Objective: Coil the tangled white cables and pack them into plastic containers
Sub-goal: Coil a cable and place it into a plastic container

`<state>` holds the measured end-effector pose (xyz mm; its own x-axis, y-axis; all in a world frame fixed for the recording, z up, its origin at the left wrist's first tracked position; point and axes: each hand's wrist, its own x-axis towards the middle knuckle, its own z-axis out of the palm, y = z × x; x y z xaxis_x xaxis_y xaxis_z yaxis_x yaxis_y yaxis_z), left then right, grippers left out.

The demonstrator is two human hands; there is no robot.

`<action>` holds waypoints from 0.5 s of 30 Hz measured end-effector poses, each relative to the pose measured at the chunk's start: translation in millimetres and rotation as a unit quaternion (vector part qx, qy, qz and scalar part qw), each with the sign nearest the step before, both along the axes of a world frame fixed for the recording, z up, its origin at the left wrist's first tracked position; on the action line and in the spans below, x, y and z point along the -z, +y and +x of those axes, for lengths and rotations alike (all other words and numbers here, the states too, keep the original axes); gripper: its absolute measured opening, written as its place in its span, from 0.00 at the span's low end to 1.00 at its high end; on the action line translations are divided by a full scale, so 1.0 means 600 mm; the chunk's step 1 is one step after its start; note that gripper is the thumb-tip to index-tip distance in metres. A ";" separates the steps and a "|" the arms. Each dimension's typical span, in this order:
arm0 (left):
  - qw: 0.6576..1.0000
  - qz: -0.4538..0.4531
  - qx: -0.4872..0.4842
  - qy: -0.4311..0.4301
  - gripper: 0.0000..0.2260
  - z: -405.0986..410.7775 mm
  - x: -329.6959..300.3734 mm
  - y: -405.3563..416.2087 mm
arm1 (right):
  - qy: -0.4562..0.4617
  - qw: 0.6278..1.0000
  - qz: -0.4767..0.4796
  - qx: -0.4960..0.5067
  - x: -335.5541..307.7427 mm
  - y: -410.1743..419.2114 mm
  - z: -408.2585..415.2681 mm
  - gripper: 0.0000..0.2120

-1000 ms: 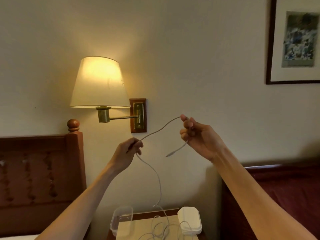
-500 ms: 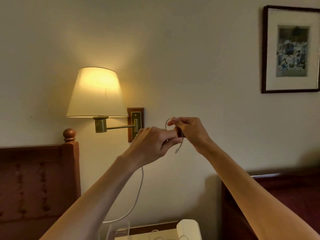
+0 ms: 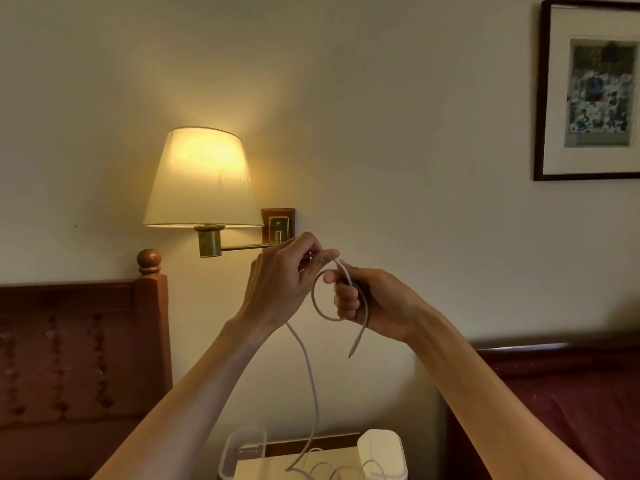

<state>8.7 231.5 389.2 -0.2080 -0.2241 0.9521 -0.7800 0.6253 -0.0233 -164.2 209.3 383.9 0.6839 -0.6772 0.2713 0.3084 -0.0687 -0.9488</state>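
Observation:
I hold a white cable [image 3: 313, 375] up in front of the wall. My right hand [image 3: 374, 303] grips one small loop of it, and the plug end dangles below that hand. My left hand [image 3: 284, 278] pinches the cable at the top of the loop, right beside the right hand. The rest of the cable hangs down to a tangle of white cable [image 3: 332, 469] on the nightstand. A clear plastic container [image 3: 242, 448] stands at the left of the nightstand. A white closed container [image 3: 381, 448] stands at the right.
A lit wall lamp [image 3: 202, 178] on a brass arm hangs just left of my hands. A wooden headboard [image 3: 79, 341] fills the left side, and a dark red bed [image 3: 561, 403] the right. A framed picture [image 3: 588, 91] hangs at upper right.
My hands, apart a second ago with the cable stretched between them, have come together. One loop of cable now sits in my right hand.

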 end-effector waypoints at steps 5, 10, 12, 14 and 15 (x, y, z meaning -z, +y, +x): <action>0.997 0.048 0.033 0.054 0.17 0.017 0.014 -0.002 | -0.074 0.986 0.093 -0.117 0.016 0.022 -0.003 0.15; 0.992 0.069 0.062 0.084 0.17 0.005 0.036 0.004 | -0.146 0.976 0.129 -0.098 0.033 0.039 0.008 0.13; 0.986 0.101 0.080 0.103 0.17 0.004 0.045 0.005 | -0.160 0.974 0.131 -0.089 0.038 0.039 0.010 0.13; 0.973 0.165 0.109 0.117 0.17 0.011 0.058 0.005 | -0.172 0.971 0.134 -0.093 0.034 0.035 0.006 0.13; 0.964 0.206 0.124 0.118 0.18 0.019 0.067 0.005 | -0.178 0.971 0.134 -0.089 0.030 0.032 0.001 0.13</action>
